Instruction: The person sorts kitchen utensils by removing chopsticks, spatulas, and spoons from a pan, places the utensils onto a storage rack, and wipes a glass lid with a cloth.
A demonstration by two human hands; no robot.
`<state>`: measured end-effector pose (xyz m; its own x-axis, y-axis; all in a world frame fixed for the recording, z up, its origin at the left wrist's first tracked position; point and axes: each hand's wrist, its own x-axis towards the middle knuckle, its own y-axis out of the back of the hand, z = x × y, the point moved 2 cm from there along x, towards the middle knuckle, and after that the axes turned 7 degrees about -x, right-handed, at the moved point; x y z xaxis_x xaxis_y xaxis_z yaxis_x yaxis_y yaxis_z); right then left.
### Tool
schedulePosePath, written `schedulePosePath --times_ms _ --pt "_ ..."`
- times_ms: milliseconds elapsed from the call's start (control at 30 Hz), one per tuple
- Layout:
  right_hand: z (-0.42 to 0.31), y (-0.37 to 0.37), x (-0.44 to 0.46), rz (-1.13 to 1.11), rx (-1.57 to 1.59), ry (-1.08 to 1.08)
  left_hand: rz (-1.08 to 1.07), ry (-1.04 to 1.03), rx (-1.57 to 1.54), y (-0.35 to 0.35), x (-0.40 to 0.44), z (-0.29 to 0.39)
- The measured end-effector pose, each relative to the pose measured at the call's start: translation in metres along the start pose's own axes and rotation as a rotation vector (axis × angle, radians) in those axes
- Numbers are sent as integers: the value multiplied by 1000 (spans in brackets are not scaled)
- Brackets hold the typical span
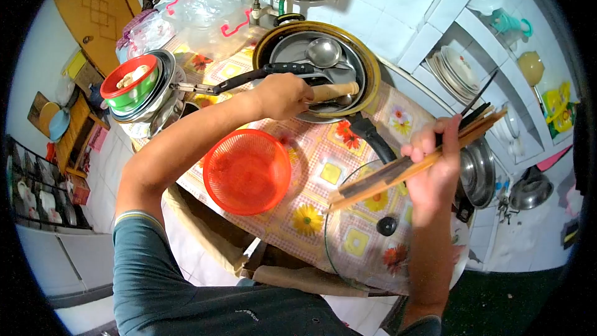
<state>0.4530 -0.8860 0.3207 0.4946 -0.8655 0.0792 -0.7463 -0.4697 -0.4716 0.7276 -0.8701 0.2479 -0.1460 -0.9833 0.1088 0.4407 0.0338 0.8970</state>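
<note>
My left hand (287,96) is closed around a light wooden handle (333,92) over a large pan (373,81) with a yellowish rim. Inside the pan lie a metal ladle (323,53) and other utensils with black handles. My right hand (435,162) grips a bundle of wooden chopsticks (398,177), some dark and some light, held aslant above a glass lid (354,267) with a black knob. An empty red plastic basket (247,172) sits on the flowered tablecloth, below my left forearm.
Stacked bowls (129,84), red and green on top, stand at the table's left. Clear plastic bags (208,18) lie at the back. A shelf at the right holds plates (457,71). Metal bowls (477,171) are beyond my right hand.
</note>
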Motion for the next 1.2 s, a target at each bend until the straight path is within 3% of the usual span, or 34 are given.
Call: schedulePosePath --times_ms 67,167,267,533,700,800,967,1000,1067,1133,1200 --pt "8 -17 0 44 -65 78 -23 22 30 3 -4 4" --pt "24 -36 0 34 -160 192 127 -75 -191 6 -16 1" --pt "43 -44 1 4 -208 250 30 25 -650 12 -35 14" --pt "99 -36 -4 -192 -531 173 -165 37 -993 -7 -73 38" --pt "118 -26 -10 -157 -635 136 -172 59 -676 -20 -87 49" --pt "125 -25 -7 -131 -607 159 -175 98 -658 -39 -87 54" --pt "117 -25 -1 -95 -493 263 -31 63 -683 -52 -85 71" --pt "109 -30 -2 -117 -399 337 -20 81 -807 -50 -88 81" --pt "86 -45 -17 -67 -357 280 -5 86 -926 -48 -94 98" --pt "64 -57 -34 -230 -275 274 -28 89 -1032 -45 -102 112" --pt "53 -59 -49 -312 -204 236 61 -44 -1044 -46 -117 124"
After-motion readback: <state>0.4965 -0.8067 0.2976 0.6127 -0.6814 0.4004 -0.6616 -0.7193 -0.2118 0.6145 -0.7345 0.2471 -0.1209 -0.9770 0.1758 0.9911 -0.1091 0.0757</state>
